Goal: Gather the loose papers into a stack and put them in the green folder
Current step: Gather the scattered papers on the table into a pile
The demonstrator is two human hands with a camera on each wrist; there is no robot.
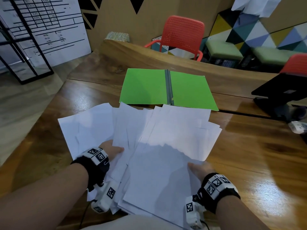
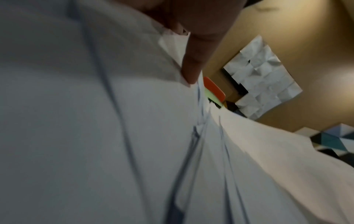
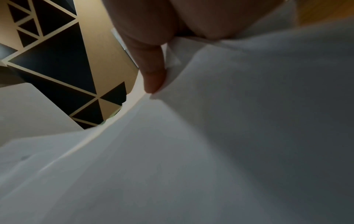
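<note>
A messy fan of white papers [image 1: 157, 146] is held over the near edge of the wooden table [image 1: 257, 155]. My left hand [image 1: 111, 151] pinches the sheets on the left, thumb on top and fingers hidden beneath. At the right edge my right hand [image 1: 199, 168] pinches them the same way. The left wrist view shows a thumb [image 2: 191, 68] pressing on overlapping papers [image 2: 95, 121]. Likewise, the right wrist view has a thumb [image 3: 153, 75] on the papers [image 3: 229, 136]. The green folder [image 1: 144, 87] lies open and flat just beyond the sheets, its grey spine running down the middle.
A black laptop on a stand [image 1: 282, 92] and a small white device [image 1: 299, 127] sit at the table's right. A red chair [image 1: 182, 34] stands behind the far edge. The table's left edge runs diagonally, with floor and a whiteboard [image 1: 44, 29] beyond.
</note>
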